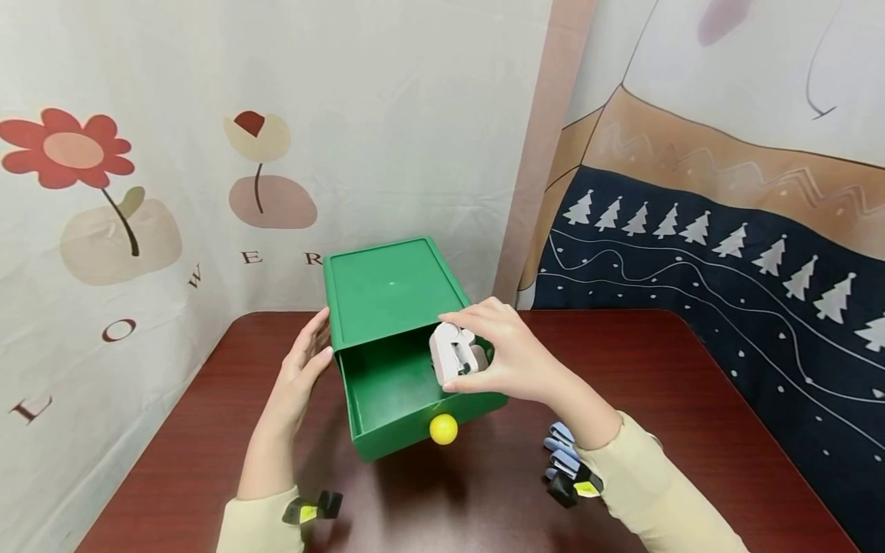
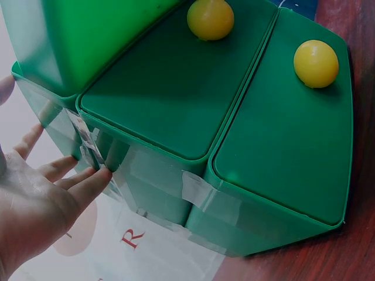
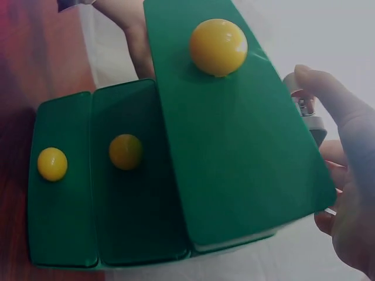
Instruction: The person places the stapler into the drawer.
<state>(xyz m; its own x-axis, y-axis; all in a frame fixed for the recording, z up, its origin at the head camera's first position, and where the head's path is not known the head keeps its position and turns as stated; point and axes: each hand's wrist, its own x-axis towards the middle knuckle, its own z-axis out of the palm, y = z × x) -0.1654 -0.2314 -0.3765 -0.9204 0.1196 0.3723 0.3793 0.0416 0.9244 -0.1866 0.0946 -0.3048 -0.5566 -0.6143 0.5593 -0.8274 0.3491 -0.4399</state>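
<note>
A green drawer cabinet (image 1: 397, 292) stands on the table, its top drawer (image 1: 387, 434) pulled out by a yellow round knob (image 1: 444, 429). Above the right part of that drawer, my right hand (image 1: 512, 349) pinches a small white hole punch (image 1: 445, 361) between thumb and fingers; its metal mechanism (image 3: 303, 105) shows in the right wrist view. My left hand (image 1: 300, 372) rests its spread fingers against the cabinet's left side, where clear tape (image 2: 199, 190) runs across the drawer units. The visible part of the drawer's floor is bare.
Two lower drawers, each with a yellow knob (image 2: 316, 64), are closed. Light blue rounded pieces (image 1: 563, 453) lie on the reddish-brown table (image 1: 622, 361) beside my right wrist. A printed curtain (image 1: 415, 115) hangs close behind the cabinet.
</note>
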